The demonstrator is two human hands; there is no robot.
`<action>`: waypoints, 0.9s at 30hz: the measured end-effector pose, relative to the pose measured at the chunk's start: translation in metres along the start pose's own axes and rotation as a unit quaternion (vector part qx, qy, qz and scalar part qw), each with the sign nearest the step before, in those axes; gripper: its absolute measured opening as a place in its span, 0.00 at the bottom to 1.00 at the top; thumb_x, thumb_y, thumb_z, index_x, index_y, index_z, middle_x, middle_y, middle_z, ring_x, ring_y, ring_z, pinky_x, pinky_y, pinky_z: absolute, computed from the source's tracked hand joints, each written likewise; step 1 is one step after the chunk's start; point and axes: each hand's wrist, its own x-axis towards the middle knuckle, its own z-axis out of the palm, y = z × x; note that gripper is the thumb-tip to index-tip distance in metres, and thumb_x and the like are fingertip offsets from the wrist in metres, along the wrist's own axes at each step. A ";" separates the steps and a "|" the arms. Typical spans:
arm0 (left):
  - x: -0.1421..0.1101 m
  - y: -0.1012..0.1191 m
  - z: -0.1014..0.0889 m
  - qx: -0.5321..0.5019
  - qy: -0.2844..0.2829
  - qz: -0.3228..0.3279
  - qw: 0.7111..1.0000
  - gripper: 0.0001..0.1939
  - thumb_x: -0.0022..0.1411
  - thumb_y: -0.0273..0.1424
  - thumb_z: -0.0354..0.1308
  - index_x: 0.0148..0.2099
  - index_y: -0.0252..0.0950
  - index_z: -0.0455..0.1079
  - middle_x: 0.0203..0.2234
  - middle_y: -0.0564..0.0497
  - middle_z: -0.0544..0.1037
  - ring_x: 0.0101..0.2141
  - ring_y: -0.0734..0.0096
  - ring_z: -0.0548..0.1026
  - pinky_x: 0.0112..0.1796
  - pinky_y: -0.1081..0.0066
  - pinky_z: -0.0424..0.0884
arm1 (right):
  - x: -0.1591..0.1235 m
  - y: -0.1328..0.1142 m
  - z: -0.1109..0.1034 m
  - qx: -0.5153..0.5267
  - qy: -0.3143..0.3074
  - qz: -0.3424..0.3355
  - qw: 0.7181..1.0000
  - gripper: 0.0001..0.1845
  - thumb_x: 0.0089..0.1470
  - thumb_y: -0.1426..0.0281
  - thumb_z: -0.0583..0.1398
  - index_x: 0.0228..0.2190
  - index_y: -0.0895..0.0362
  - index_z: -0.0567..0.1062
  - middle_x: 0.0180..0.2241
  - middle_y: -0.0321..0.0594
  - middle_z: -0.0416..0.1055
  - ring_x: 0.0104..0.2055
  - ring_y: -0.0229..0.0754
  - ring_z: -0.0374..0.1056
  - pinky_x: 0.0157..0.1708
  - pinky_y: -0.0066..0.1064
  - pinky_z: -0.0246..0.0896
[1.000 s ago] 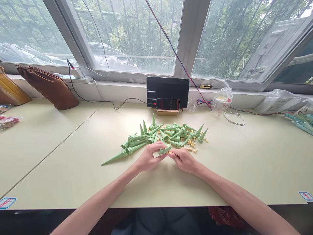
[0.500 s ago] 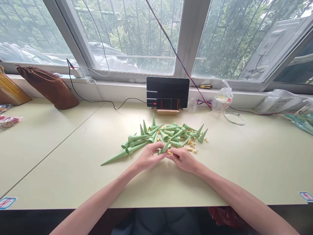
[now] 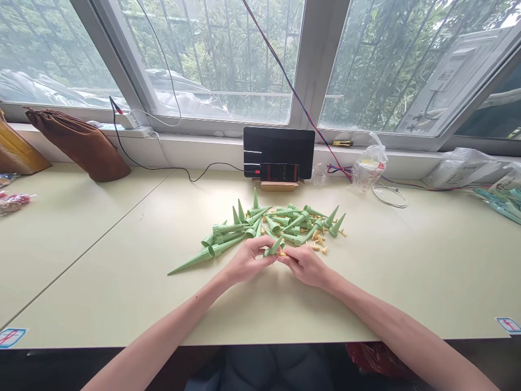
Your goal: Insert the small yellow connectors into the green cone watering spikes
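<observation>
Near the middle of the table, my left hand is closed round a green plastic plant watering spike, its tip slanting up and to the right. My right hand pinches a small yellow-orange valve against the base end of that spike. Fingers cover part of both pieces, so how far they fit together cannot be seen. Just beyond my hands lies a heap of green spikes, some on their sides and some standing point up. Loose small yellow valves lie among and beside them at the right.
Behind the heap a dark tablet stands with a phone leaning before it on a cardboard support. A bagged cup and a coiled white cable are at the back right. A brown pouch sits back left.
The spike in my left hand has turned from lying nearly level to pointing more upward. My right hand stays beside it with the valve. The heap has not moved.
</observation>
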 end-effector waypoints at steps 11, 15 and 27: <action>0.001 0.000 -0.001 0.028 0.006 0.006 1.000 0.06 0.64 0.32 0.59 0.39 0.34 0.74 0.35 0.48 0.74 0.37 0.68 0.72 0.40 0.70 0.69 | 0.000 0.001 0.001 -0.002 0.003 -0.001 1.000 0.23 0.67 0.60 0.49 0.21 0.55 0.54 0.19 0.28 0.47 0.21 0.33 0.42 0.22 0.28 0.40; 0.001 0.000 -0.001 0.030 0.010 0.007 0.999 0.06 0.64 0.32 0.59 0.38 0.34 0.74 0.34 0.48 0.74 0.37 0.67 0.72 0.41 0.69 0.70 | 0.000 0.000 0.000 -0.001 0.002 0.009 1.000 0.24 0.67 0.59 0.49 0.21 0.55 0.55 0.18 0.28 0.46 0.21 0.32 0.42 0.22 0.27 0.40; 0.004 0.001 0.000 -0.009 0.038 0.009 0.999 0.10 0.65 0.35 0.60 0.44 0.34 0.74 0.39 0.45 0.75 0.41 0.63 0.74 0.41 0.66 0.73 | 0.002 0.002 0.001 0.012 0.068 0.034 0.997 0.22 0.62 0.55 0.57 0.23 0.56 0.67 0.16 0.26 0.48 0.19 0.32 0.44 0.21 0.27 0.43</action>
